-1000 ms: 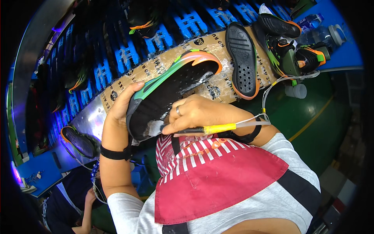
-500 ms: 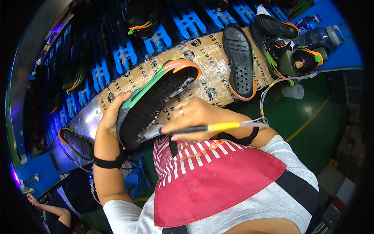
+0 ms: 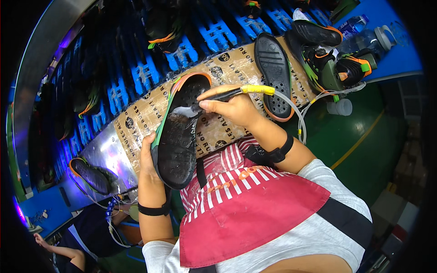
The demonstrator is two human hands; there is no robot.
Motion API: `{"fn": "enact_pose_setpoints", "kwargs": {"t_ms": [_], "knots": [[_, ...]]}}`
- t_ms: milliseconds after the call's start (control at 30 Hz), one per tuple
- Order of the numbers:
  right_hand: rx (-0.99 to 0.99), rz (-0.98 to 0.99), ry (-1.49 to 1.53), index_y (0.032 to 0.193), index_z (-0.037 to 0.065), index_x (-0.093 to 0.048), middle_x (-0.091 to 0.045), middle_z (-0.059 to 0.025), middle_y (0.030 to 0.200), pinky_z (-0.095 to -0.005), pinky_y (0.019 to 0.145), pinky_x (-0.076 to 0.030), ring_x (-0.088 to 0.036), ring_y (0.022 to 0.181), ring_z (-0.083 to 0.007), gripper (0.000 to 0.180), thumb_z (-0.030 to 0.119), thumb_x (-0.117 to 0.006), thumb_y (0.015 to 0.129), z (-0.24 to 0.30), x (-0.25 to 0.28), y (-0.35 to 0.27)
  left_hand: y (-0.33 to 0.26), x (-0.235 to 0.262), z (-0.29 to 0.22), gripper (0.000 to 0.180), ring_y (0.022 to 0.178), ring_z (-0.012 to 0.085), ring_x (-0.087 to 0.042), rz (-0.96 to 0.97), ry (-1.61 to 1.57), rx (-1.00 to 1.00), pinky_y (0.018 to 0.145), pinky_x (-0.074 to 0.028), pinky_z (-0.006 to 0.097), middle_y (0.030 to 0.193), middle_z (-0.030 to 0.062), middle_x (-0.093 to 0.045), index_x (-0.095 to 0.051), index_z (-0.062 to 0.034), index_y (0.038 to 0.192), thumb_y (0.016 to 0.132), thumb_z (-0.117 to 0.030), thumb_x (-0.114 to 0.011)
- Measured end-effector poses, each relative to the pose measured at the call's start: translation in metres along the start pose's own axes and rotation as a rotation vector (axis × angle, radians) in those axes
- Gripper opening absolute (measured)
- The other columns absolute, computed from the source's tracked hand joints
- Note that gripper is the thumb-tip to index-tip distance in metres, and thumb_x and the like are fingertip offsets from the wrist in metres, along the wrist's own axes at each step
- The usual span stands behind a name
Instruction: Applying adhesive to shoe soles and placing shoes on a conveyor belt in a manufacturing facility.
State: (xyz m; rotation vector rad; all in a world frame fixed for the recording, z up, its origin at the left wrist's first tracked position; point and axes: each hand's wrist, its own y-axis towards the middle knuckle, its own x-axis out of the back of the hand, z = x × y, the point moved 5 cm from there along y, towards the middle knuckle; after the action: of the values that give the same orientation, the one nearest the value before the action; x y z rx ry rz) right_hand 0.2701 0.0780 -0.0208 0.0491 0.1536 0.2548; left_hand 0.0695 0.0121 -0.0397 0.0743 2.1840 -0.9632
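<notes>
My left hand grips a shoe sole by its outer left edge. The sole is black inside, with a green and orange rim, and stands tilted with its inner face toward me. In my right hand is a brush with a black handle, yellow tape and a clear tube running from its end. Its white bristles touch the sole's inside, near the small holes of the upper part. The fingers of my left hand are partly hidden behind the sole.
A cardboard-covered bench lies beneath, with a second black sole on it. Green and black shoes sit at the right, beside bottles. Blue racks run behind. Another sole lies at left. Another person's arm shows at lower left.
The brush has moved up from the sole's lower end to its upper part. My left hand has shifted right and turned the sole more upright.
</notes>
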Motion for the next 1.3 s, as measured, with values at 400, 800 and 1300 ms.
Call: {"fn": "enact_pose_setpoints", "kwargs": {"t_ms": [400,800,1300], "knots": [[0.623,0.214,-0.425,0.090,0.007,-0.064,-0.057,-0.0064,0.067,-0.0310,0.056,-0.044,-0.055,0.061,-0.0229,0.025,0.010,-0.070,0.066,0.043,-0.042,-0.018,0.002,0.008,0.001,0.055,0.090,0.0267,-0.059,-0.132,-0.112,-0.235,0.080,-0.048,0.038,0.104,0.0158,-0.058,-0.050,-0.0003,0.113,0.085,-0.044,-0.034],[0.285,-0.042,-0.296,0.092,-0.004,-0.062,-0.062,-0.0104,0.074,-0.0227,0.053,-0.042,-0.055,0.059,-0.0122,0.022,0.002,-0.064,0.072,0.047,-0.001,-0.006,-0.066,0.009,-0.023,0.084,0.104,0.0218,-0.046,-0.359,0.318,-1.112,0.091,-0.039,0.033,0.117,0.0128,-0.042,-0.012,-0.0115,0.138,0.073,-0.013,-0.064],[0.217,-0.048,-0.254,0.095,-0.001,-0.063,-0.064,-0.0118,0.082,-0.0239,0.063,-0.047,-0.060,0.070,-0.0132,0.023,0.007,-0.065,0.074,0.048,0.012,-0.001,-0.271,-0.043,-0.202,0.051,0.102,0.0329,-0.050,-0.647,0.120,-2.386,0.089,-0.042,0.044,0.110,0.0184,-0.050,-0.051,0.0029,0.106,0.078,-0.040,-0.049]]}}
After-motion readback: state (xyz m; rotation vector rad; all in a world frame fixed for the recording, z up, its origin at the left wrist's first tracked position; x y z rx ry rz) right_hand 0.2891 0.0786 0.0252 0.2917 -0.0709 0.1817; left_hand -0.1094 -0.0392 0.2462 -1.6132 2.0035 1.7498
